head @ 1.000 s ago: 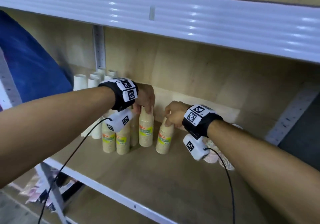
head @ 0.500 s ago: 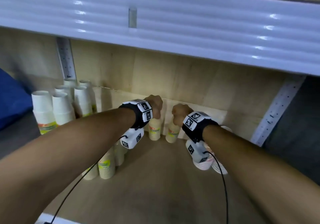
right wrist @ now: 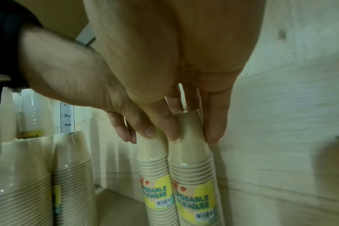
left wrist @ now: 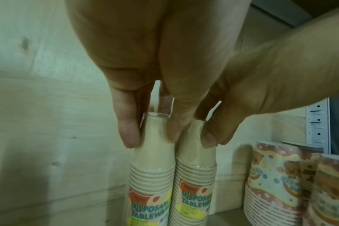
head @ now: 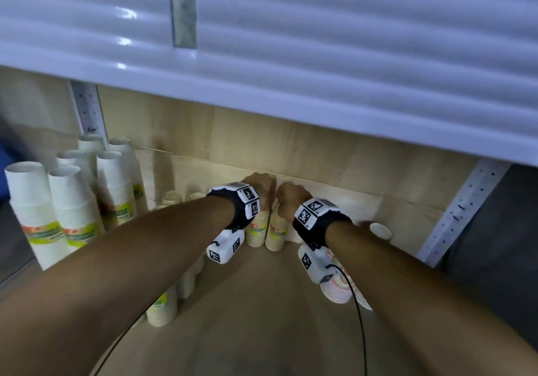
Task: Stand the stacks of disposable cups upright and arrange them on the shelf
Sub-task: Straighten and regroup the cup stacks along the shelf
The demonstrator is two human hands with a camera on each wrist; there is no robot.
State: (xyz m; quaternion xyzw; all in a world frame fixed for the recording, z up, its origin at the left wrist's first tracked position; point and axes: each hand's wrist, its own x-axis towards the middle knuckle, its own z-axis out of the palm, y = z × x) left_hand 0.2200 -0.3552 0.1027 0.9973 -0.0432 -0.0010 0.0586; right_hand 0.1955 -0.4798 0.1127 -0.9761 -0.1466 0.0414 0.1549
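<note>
Two beige wrapped cup stacks stand upright side by side against the back wall of the wooden shelf (head: 262, 326). My left hand (head: 263, 189) pinches the top of the left beige stack (head: 257, 230); the left wrist view shows that stack (left wrist: 153, 160) between its fingers (left wrist: 128, 131). My right hand (head: 288, 201) pinches the top of the right beige stack (head: 276, 234). In the right wrist view my right hand (right wrist: 192, 134) clasps the right stack (right wrist: 192, 156), and the left stack (right wrist: 153, 154) touches it.
Tall white cup stacks (head: 52, 201) stand at the back left. More beige stacks (head: 161, 308) stand under my left forearm. Pink patterned cups (head: 334, 291) and a small white cup (head: 380, 230) sit on the right. The white upper shelf edge (head: 291, 70) hangs low overhead.
Both hands carried their beige stacks from the middle of the shelf to the back wall and brought them together. My head has come closer and lower.
</note>
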